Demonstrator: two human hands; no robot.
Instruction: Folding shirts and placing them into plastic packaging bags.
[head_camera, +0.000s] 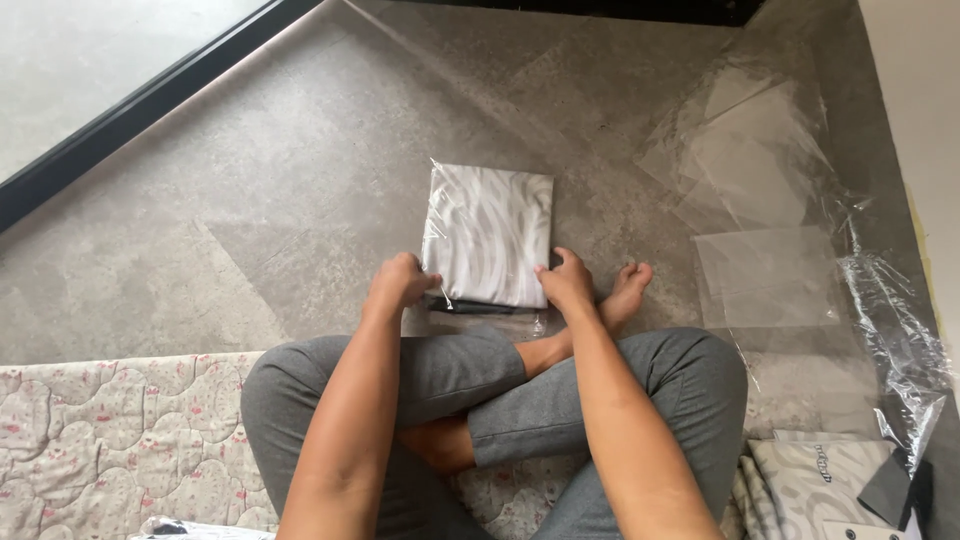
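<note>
On the grey mottled floor (250, 200), ahead of crossed legs in grey trousers (560, 400), lies a folded white-grey patterned cloth in a clear plastic bag (490, 235). Left hand (398, 283) has a closed grip on the bag's near left corner; right hand (566, 283) presses the near right corner, fingers curled, probably pinching the flap, hard to tell. Loose clear plastic bags (765, 190) lie spread to the right. Quilted floral mat (110, 420) lies under the person. Black door frame (140, 105) runs top left. More folded cloth (830, 480) bottom right, cut off.
</note>
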